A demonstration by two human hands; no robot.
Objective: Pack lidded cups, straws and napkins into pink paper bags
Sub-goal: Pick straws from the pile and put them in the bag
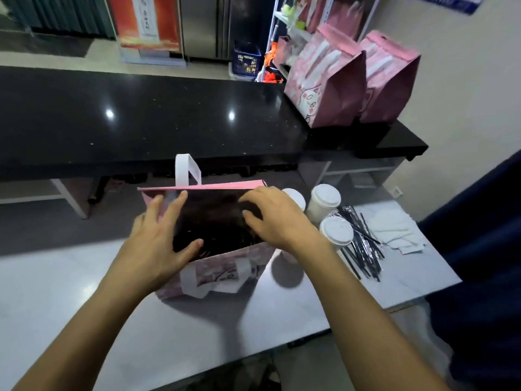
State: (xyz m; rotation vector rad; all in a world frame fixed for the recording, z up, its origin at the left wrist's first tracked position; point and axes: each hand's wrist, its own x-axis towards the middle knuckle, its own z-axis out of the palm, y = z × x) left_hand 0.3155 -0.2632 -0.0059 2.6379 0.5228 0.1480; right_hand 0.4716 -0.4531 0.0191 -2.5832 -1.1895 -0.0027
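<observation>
- Step in hand: opening the pink paper bag (pixel 225 273); left hand (pixel 158 238) and right hand (pixel 277 218), grips released, spread its mouth.
- Next, probably: grasp a lidded cup (pixel 337 232) just right of the bag (interior too dark to read).

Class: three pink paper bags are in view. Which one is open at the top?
The pink bag on the white table, between both hands. The two bags on the black counter have folded-shut tops.

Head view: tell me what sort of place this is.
Probably a drinks shop's takeaway counter. White lidded cups stand beside wrapped straws on the pale worktop, folded pink bags wait on the black counter, and a steel fridge stands behind.
</observation>
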